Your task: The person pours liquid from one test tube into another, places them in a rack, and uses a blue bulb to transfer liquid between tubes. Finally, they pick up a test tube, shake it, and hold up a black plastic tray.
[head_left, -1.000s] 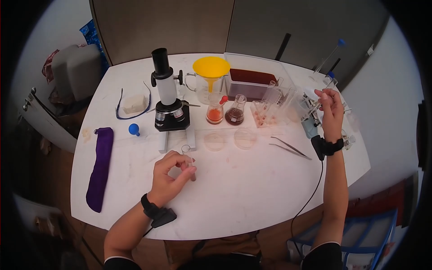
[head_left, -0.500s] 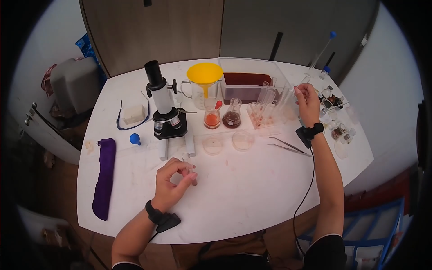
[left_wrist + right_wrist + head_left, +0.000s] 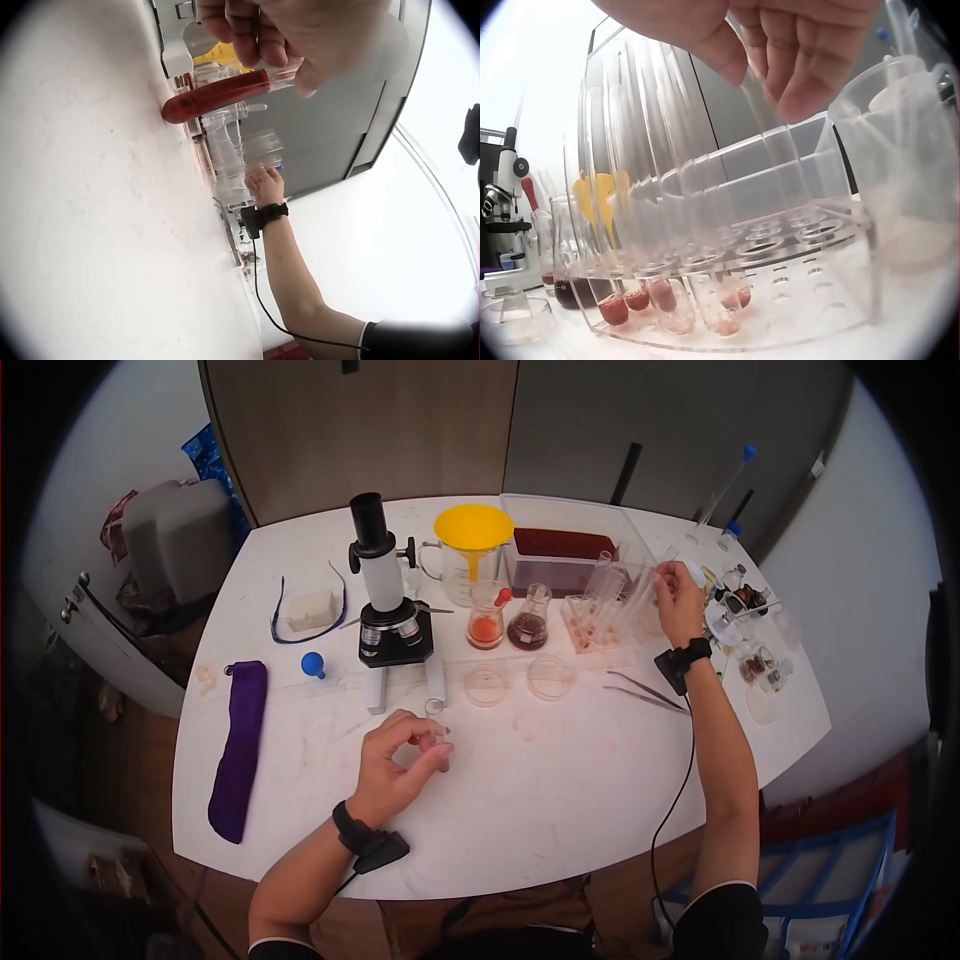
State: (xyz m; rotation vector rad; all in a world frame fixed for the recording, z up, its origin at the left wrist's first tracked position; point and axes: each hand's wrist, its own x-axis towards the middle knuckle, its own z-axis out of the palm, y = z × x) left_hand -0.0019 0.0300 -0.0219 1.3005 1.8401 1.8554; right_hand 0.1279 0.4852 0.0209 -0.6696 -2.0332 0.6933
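My left hand pinches a test tube near its top, over the table in front of the microscope. Red liquid fills the tube's lower part in the left wrist view. At the right, my right hand pinches a clear glass tube between thumb and fingers. The tube slants down toward the holes at one end of a clear test tube rack. Several test tubes with reddish contents stand in this rack.
Behind my left hand stands the microscope. Two flasks, a yellow funnel in a measuring jug, and a clear box line the back. Petri dishes and tweezers lie in front. A purple pouch is at the left.
My right hand has come left and down from the cluster of items at the right edge to the test tube rack. The left hand keeps its hold on the test tube.
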